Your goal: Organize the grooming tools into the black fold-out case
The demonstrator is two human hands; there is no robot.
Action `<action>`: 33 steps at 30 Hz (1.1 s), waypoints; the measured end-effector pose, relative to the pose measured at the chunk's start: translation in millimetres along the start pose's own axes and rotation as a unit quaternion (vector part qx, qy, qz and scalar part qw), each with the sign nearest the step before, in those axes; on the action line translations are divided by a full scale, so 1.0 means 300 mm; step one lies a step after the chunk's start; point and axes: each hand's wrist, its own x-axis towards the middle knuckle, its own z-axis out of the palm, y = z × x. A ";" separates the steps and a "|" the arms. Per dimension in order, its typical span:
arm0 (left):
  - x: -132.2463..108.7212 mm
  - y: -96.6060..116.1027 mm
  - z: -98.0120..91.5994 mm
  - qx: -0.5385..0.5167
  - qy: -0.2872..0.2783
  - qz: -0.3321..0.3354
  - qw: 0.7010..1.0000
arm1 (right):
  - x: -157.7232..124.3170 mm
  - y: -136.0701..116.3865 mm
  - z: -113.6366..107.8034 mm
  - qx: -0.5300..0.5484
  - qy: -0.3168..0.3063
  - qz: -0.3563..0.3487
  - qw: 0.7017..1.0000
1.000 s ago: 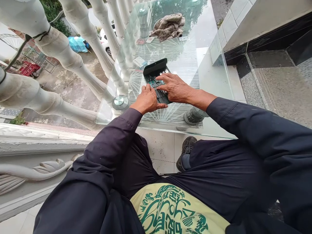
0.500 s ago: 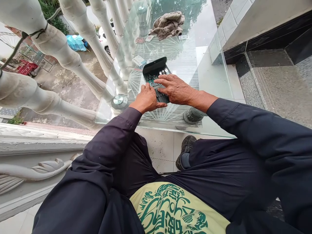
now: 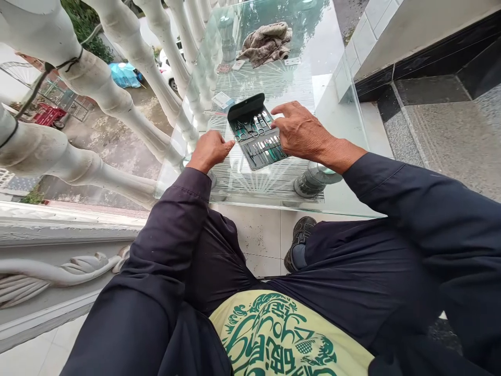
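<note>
A dark tool case (image 3: 256, 132) lies unfolded on the glass table (image 3: 230, 190), with several small metal tools, some with finger rings, held in its two halves. At the case's left edge is my left hand (image 3: 209, 150), its fingers curled and the thumb pointing at the case; whether it pinches anything is too small to tell. My right hand (image 3: 303, 130) is at the right edge, thumb and forefinger apart, the forefinger stretched above the case. Its lower fingers are partly hidden beside the case.
Behind the case lie a crumpled brown cloth (image 3: 266, 44) and a small white and blue box (image 3: 223, 100). White balusters (image 3: 102, 89) line the left side. Stone steps (image 3: 438, 125) are at the right. A table leg (image 3: 313, 180) stands under the glass.
Both hands have moved apart, the left to the left and the right to the right. The tools and lower half of the case, earlier largely covered by the hands, now show.
</note>
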 end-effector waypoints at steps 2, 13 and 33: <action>0.006 -0.006 0.018 -0.005 -0.027 -0.002 1.000 | -0.023 0.024 0.007 0.008 0.004 0.017 1.000; 0.039 -0.014 0.126 0.124 -0.006 0.089 0.988 | -0.075 0.041 0.000 0.046 0.019 0.011 0.999; -0.058 0.029 0.002 -0.158 -0.024 -0.022 0.987 | -0.079 -0.076 -0.102 0.134 0.026 0.081 0.987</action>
